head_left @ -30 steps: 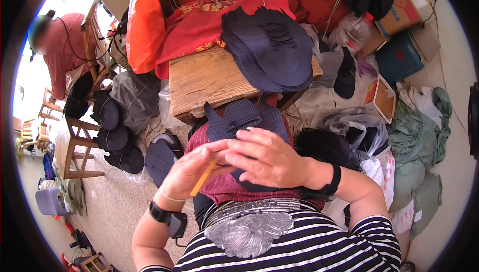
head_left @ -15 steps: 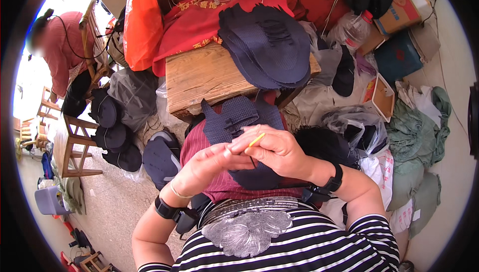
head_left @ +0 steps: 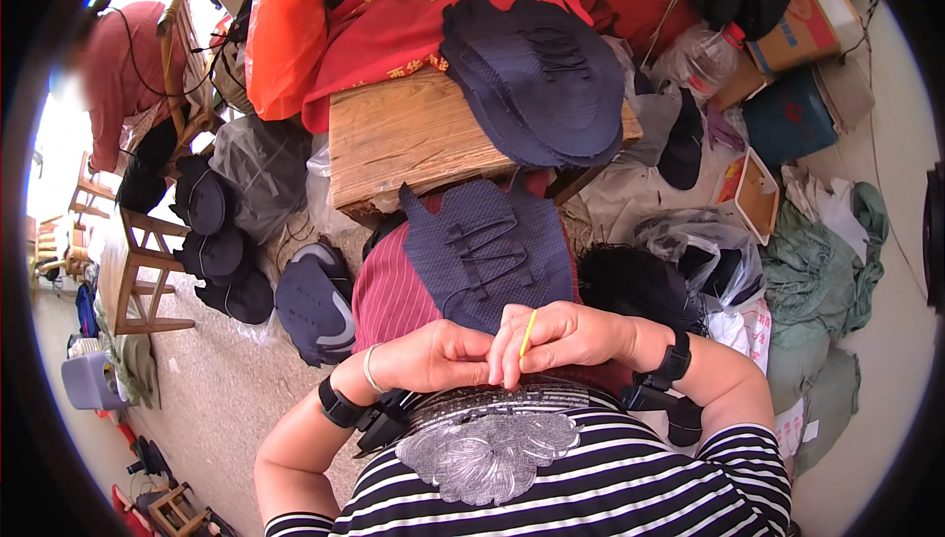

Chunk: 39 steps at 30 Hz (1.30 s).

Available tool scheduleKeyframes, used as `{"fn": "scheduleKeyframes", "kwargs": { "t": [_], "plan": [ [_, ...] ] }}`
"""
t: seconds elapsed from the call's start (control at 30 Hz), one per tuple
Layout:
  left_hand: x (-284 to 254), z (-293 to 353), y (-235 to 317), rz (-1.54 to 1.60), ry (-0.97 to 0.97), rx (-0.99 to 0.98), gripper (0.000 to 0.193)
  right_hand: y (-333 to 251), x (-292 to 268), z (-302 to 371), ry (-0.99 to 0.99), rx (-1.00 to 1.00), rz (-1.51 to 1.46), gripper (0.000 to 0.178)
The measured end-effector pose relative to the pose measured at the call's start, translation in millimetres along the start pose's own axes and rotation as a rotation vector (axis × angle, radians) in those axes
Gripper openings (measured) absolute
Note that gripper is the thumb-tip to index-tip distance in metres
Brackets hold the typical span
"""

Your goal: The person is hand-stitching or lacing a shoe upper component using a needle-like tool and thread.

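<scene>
Across my lap lies a dark navy textured fabric shoe upper (head_left: 482, 242), with a black cord laced in zigzags through loops near its middle. My right hand (head_left: 571, 335) is closed around a thin yellow stick-like tool (head_left: 529, 328), whose lower end goes in among the fingers. My left hand (head_left: 428, 357) meets it close to my waist, fingers curled together; whatever they pinch is hidden. Both hands are just over the upper's near edge. Beyond my lap, a stack of similar navy uppers (head_left: 536, 84) rests on a wooden bench (head_left: 389, 138).
Red cloth (head_left: 394, 30) covers the bench's far part. More dark shoe pieces (head_left: 224, 254) lie on the floor at left, beside a wooden stool (head_left: 148, 271). Plastic bags, a clear bottle (head_left: 701, 60) and boxes crowd the right. Another person (head_left: 128, 79) bends over at far left.
Both hands have drawn back toward my waist, still together, the yellow tool still in the right. The upper now lies flatter, its lacing uncovered.
</scene>
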<state>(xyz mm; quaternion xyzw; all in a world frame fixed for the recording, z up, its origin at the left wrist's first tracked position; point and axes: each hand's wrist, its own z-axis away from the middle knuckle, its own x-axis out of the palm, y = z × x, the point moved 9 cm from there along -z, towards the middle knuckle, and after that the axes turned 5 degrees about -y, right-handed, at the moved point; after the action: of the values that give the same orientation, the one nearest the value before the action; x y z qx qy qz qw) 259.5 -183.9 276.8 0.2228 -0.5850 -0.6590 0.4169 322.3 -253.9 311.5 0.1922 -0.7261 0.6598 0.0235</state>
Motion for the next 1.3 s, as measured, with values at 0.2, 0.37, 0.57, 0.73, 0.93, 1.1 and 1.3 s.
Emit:
{"fn": "scheduleKeyframes", "kwargs": {
  "t": [0.2,0.37,0.57,0.73,0.93,1.1,1.3],
  "plan": [
    [3,-1,-2,0.051,-0.031,0.004,0.018,21,11,13,0.019,0.156,-0.382,0.023],
    [-1,-6,7,0.052,0.025,-0.018,0.019,14,0,21,0.168,0.184,-0.463,0.026],
    [-49,4,28,-0.347,0.579,0.195,0.026,-12,-74,60,0.515,0.453,0.203,0.024],
    [-39,-7,39,-0.864,0.542,0.231,0.04,-37,-91,70,0.398,0.384,0.975,0.018],
    [-39,-10,37,-0.86,0.56,0.215,0.044,-31,-91,65,0.251,0.421,1.218,0.009],
    [-40,-13,37,-0.844,0.485,0.19,0.047,-28,-83,45,0.134,0.347,1.406,0.007],
    [-35,-16,39,-0.968,0.447,0.172,0.049,-23,-88,25,0.216,0.358,1.394,0.014]
  ]
}}
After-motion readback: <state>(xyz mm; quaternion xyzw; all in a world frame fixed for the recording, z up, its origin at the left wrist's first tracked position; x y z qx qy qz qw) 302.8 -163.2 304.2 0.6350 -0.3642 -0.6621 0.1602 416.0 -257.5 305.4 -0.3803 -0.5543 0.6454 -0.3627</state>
